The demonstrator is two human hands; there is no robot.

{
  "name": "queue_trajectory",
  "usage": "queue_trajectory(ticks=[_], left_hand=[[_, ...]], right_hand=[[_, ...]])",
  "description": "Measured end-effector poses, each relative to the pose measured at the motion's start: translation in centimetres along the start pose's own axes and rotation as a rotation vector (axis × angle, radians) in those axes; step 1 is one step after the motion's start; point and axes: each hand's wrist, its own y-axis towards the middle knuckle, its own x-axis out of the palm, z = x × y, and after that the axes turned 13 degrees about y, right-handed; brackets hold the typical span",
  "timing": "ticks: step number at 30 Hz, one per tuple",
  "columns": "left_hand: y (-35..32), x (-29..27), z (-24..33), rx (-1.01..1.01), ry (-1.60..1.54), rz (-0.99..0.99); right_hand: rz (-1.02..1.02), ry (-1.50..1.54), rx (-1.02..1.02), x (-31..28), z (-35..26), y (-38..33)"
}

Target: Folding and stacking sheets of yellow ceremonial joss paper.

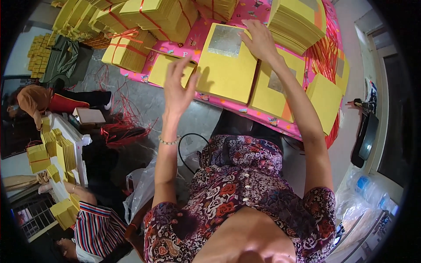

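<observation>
A stack of yellow joss paper (226,72) with a silver foil square on top lies on the pink table in front of me. My right hand (262,42) is at its far right edge, fingers apart, seeming to touch the foil's edge; no sheet shows in its grip. Near the stack's left side my left hand (179,87) is raised, slightly blurred, with fingers spread and nothing in them. Behind that hand lies a lower yellow stack (158,72). Another foil-marked stack (272,85) lies to the right, partly under my right forearm.
Yellow bundles tied with red ribbon (129,50) crowd the table's far left. A tall stack (291,33) stands far right beside loose red ribbons (326,52). More ribbons (125,131) lie on the floor. At left, co-workers sit near a white table (80,160) with yellow stacks.
</observation>
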Motion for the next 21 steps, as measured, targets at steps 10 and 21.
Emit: queue_trajectory(ticks=[10, 21], left_hand=[[5.7, -1.6, -4.5, 0.250, 0.589, 0.032], [-2.3, -0.3, -6.8, 0.145, 0.457, -0.126]], right_hand=[[-0.074, 0.101, -0.063, -1.9, -4.3, -2.2], [-0.154, 0.180, -0.008, -3.5, -6.8, -5.2]])
